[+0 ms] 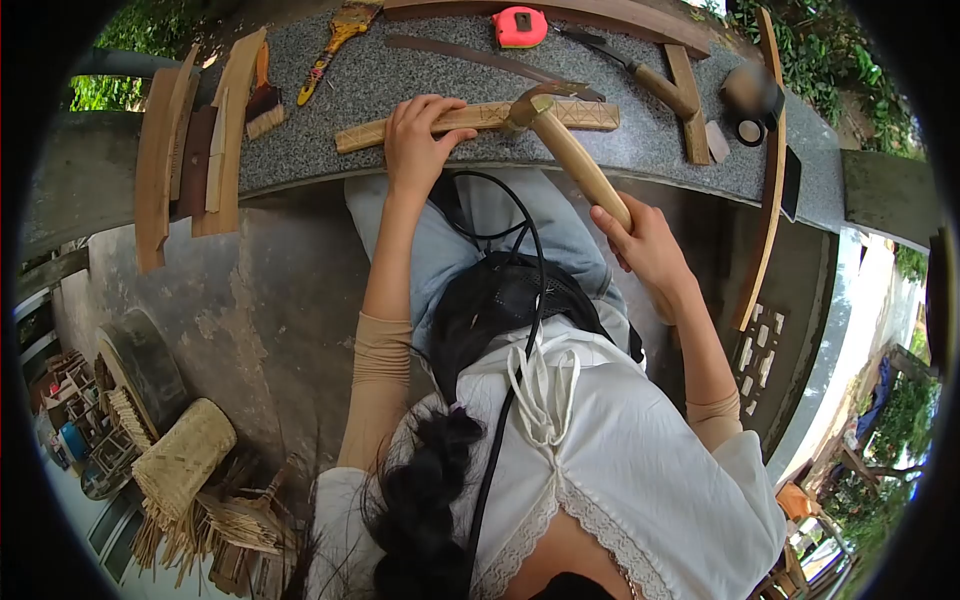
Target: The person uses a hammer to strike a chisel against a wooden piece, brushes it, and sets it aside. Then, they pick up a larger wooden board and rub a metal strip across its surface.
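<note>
A pale wooden bar [590, 116] with triangle patterns marked along it lies across the grey stone table, close to its near edge. My left hand [424, 142] is closed over the bar left of its middle, fingers on the far side and thumb along the near side. In my right hand [645, 245] is a hammer [570, 155], gripped near the end of its wooden handle. The hammer's head overlaps the bar just right of its middle in this view. Behind the bar lies a thin curved saw blade [470, 58].
A pink tape measure [520, 27], a wooden-handled tool [655, 88] and wooden pieces lie along the table's far side [400, 40]. Brushes [340, 40] and wooden boards [240, 130] are at the left. A long wooden strip [770, 200] overhangs the right edge. Baskets [185, 455] stand lower left.
</note>
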### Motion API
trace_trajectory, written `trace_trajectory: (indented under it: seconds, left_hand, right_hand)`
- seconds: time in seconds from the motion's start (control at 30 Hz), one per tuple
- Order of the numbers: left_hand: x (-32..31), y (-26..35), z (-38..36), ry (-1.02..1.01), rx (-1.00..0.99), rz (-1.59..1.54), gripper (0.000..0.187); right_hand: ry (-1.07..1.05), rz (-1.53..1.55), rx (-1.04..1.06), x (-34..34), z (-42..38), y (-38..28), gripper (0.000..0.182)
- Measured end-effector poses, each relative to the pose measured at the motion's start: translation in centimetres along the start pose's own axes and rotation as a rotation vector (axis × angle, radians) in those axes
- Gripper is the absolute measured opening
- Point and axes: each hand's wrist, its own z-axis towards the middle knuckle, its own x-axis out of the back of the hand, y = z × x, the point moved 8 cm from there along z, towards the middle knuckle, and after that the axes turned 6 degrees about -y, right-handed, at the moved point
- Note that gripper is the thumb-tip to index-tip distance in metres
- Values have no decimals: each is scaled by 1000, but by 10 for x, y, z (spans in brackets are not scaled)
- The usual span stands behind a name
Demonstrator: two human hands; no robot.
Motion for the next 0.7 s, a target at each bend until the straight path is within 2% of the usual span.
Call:
trace_trajectory:
  seconds: [0.07,0.13,0.3,0.37,0.5,0.53,0.63,0.7]
  left_hand:
    - [-2,-2,1,11,-4,4,40]
    - [-2,-4,-1,14,0,-1,40]
    - [-4,-7,-3,37,-2,-7,40]
    - [-4,-7,-1,39,-20,-17,40]
    - [-4,-9,-1,47,-2,-18,40]
    - [-5,-9,-2,59,-10,-8,41]
    - [-5,-8,-3,70,-11,4,41]
    - [-4,-8,-3,68,-13,3,41]
  right_hand:
    - [-15,-63,-20,3,-1,-6,38]
    - [87,-26,10,14,-12,-23,38]
    - [147,-11,-4,12,-12,-22,38]
    - [114,-327,113,3,0,-11,39]
    - [141,-207,-16,17,-21,-46,42]
    - [132,-88,-74,14,-23,-45,43]
    - [147,-207,12,1,-10,-27,42]
    - [113,-285,-12,-3,-7,-13,41]
